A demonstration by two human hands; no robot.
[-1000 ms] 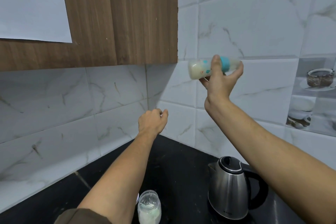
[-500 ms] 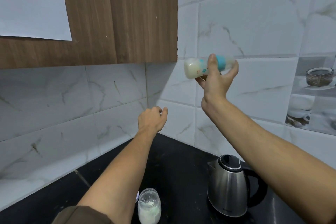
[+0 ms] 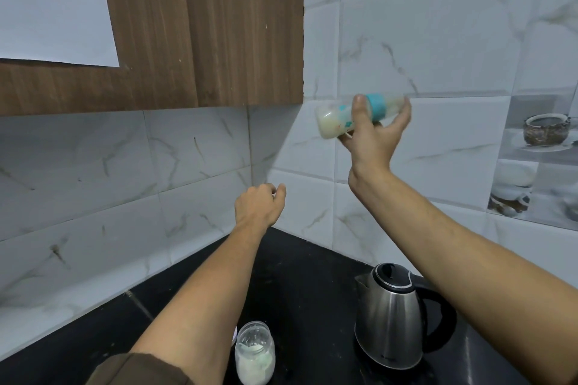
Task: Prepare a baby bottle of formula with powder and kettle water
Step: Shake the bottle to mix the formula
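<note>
My right hand (image 3: 372,141) grips a baby bottle (image 3: 333,120) with a teal collar, held sideways high in front of the tiled wall; milky liquid fills its base end, which points left. My left hand (image 3: 259,206) hangs lower in mid-air, fingers curled into a loose fist with nothing in it. Down on the black counter (image 3: 309,284) stands a steel electric kettle (image 3: 391,319) with a black lid and handle, under my right forearm. A clear jar of white powder (image 3: 255,353) stands open beside my left forearm.
A wooden wall cabinet (image 3: 203,28) hangs at the upper left, its lower edge level with the bottle. Marble-look tiles form a corner behind my hands. A white sheet (image 3: 53,3) covers part of the cabinet front.
The bottle in my right hand has shifted slightly left and back right, still sideways, its milky contents sloshing. My left hand has stayed in place, curled.
</note>
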